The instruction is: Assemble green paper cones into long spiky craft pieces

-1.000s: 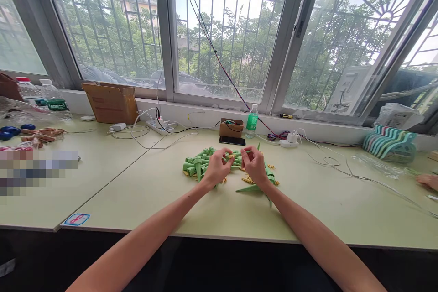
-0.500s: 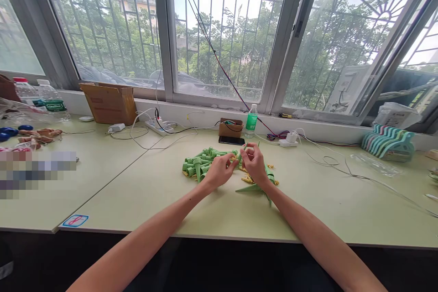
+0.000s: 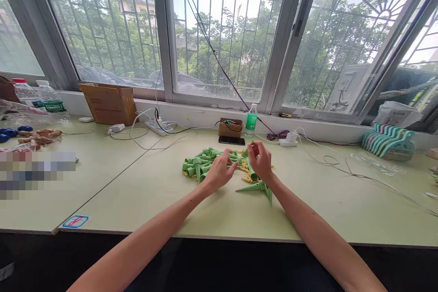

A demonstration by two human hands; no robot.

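Held green spike (image 3: 246,152) sits over the far side of the surface (image 3: 212,210), mostly behind fingers. Long axis slants from lower left to upper right; cannot tell for certain which end is the tip.

Right hand (image 3: 261,162) pinches it between thumb and fingers. Left hand (image 3: 219,172) half-open, thumb and fingers parted, nothing seen in its grasp; pile of green spikes (image 3: 197,164) just beside it, one spike there pointing toward the person. Yellow pegs (image 3: 245,179) lie between the hands. Near the right wrist, a loose spike (image 3: 249,187) points left.

Against half a second ago: right hand has shifted rightward with its spike, away from the left fingertips; left hand nearly in place. Loose spikes by the right wrist show more fully.
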